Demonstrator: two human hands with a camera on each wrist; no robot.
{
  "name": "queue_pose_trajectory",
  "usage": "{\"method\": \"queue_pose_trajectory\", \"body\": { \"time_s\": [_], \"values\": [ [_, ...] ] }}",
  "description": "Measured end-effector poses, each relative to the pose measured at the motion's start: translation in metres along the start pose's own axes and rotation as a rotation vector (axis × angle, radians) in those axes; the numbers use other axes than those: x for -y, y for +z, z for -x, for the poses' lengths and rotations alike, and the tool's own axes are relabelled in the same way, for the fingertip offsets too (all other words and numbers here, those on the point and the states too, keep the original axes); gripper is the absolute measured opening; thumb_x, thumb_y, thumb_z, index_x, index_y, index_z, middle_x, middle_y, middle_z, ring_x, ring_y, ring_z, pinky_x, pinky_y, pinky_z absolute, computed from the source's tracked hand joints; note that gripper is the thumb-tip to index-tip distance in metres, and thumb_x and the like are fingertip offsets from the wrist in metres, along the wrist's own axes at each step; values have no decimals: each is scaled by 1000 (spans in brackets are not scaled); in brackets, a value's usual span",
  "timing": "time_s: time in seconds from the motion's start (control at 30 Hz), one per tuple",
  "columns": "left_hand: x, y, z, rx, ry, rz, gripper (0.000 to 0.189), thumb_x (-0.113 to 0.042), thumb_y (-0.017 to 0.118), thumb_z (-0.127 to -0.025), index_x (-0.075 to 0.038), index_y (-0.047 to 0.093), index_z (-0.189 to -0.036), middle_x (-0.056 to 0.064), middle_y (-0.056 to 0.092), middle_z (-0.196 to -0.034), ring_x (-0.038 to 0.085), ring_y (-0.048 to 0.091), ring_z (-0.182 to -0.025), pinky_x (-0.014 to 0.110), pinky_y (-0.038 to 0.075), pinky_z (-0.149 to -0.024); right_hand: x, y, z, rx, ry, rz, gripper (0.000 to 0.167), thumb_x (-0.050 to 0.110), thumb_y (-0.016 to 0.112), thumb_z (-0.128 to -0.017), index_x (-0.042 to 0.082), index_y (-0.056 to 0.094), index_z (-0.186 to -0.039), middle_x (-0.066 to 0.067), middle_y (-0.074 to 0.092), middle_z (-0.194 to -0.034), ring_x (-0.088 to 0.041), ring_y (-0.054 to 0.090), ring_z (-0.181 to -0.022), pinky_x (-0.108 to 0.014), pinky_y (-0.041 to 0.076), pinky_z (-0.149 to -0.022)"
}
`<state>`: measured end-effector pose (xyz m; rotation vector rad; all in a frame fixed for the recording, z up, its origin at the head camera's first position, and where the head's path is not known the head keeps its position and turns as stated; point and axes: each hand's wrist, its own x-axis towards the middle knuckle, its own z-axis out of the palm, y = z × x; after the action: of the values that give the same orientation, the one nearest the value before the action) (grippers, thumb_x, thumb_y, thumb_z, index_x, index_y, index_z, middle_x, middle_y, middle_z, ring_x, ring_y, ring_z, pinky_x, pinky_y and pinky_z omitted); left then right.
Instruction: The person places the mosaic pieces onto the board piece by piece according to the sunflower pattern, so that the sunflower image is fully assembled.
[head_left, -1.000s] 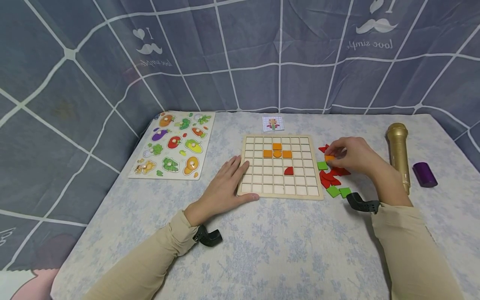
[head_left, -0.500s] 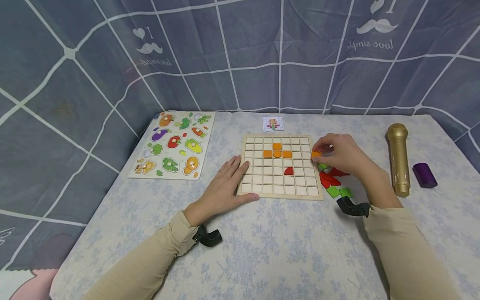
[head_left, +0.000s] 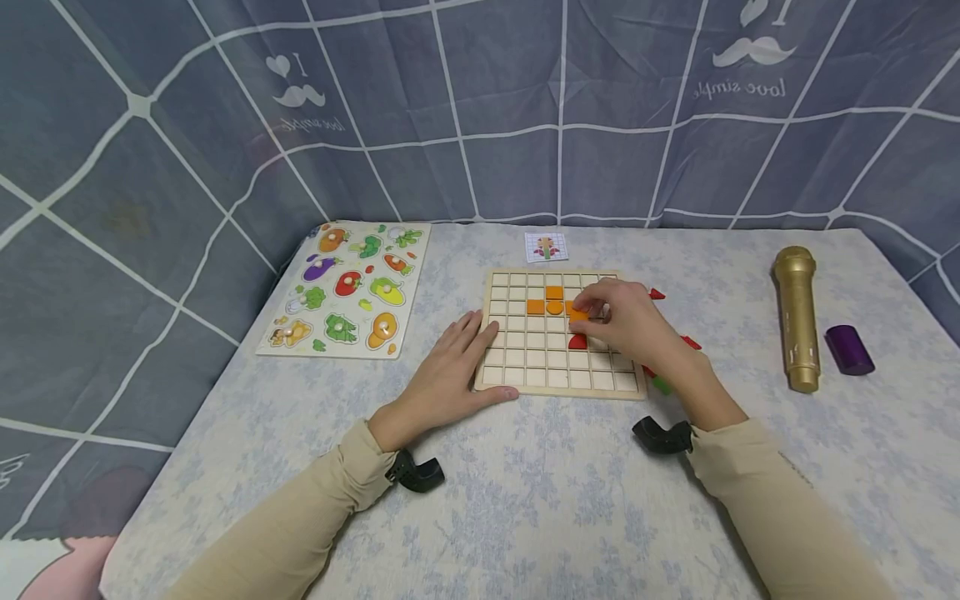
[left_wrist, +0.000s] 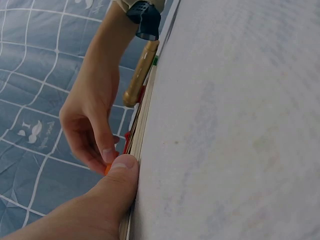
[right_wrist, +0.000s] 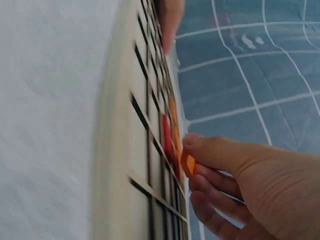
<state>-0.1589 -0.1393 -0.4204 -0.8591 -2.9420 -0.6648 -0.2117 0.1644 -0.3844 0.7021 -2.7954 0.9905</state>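
Note:
A wooden grid board [head_left: 562, 393] lies on the table, with several orange pieces [head_left: 536, 307] set in its upper cells. A red quarter-circle piece [head_left: 577, 342] sits lower down, right of the middle. My right hand [head_left: 626, 321] is over the right half of the board, pinching an orange tile [right_wrist: 188, 164] between thumb and fingers just above the grid. It partly covers the orange pieces there. My left hand [head_left: 450, 362] rests along the board's left side, fingers stretched out, thumb on the near-left edge.
Behind the board lies a small pattern card [head_left: 546, 247]. To the left is a vegetable knob puzzle [head_left: 352, 325]. Loose red pieces [head_left: 692, 342] and a green piece [head_left: 661, 385] show around my right forearm. Farther right are a gold microphone [head_left: 797, 325] and a purple cylinder [head_left: 850, 349].
My right hand has picked up the orange tile from the loose pieces and carried it left over the board. My left hand has stayed in place.

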Motion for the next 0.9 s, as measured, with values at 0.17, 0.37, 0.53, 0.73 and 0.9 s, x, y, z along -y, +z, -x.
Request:
{"method": "queue_pose_trajectory", "body": {
  "time_s": [0.17, 0.37, 0.53, 0.73, 0.9],
  "values": [
    [-1, 0, 0, 3, -3, 4, 103, -60, 73, -92, -7, 28, -167, 23, 18, -174, 36, 14, -164, 54, 16, -133, 3, 11, -2, -5, 21, -17, 21, 13, 85, -90, 4, 79, -109, -9, 75, -103, -23, 67, -90, -38, 56, -79],
    [0, 0, 0, -3, -1, 3, 102, -59, 73, -92, -7, 28, -167, 23, 18, -174, 37, 15, -164, 55, 17, -133, 5, 20, -4, -36, -1, -23, 22, 13, 86, -90, 5, 79, -109, -7, 75, -102, -22, 67, -89, -38, 60, -80],
    [1, 1, 0, 3, -14, -3, 102, -61, 72, -92, -9, 27, -168, 22, 17, -175, 35, 13, -164, 54, 16, -133, 7, 23, -5, -19, -14, -41, 20, 8, 84, -90, 3, 78, -108, -9, 76, -102, -23, 68, -89, -41, 61, -81],
    [2, 1, 0, -5, -3, 1, 101, -60, 73, -93, -9, 27, -168, 22, 18, -174, 36, 14, -164, 55, 17, -132, 8, 24, -6, -5, -20, -43, 13, 6, 84, -90, 5, 79, -102, -8, 76, -99, -23, 70, -87, -42, 62, -83],
    [2, 1, -1, -1, 0, -3, 102, -60, 72, -93, -9, 27, -168, 22, 17, -174, 35, 13, -164, 54, 16, -133, 9, 23, -5, -5, -30, -39, 10, 5, 83, -91, 5, 80, -100, -8, 77, -99, -22, 72, -85, -42, 62, -83]
  ]
}}
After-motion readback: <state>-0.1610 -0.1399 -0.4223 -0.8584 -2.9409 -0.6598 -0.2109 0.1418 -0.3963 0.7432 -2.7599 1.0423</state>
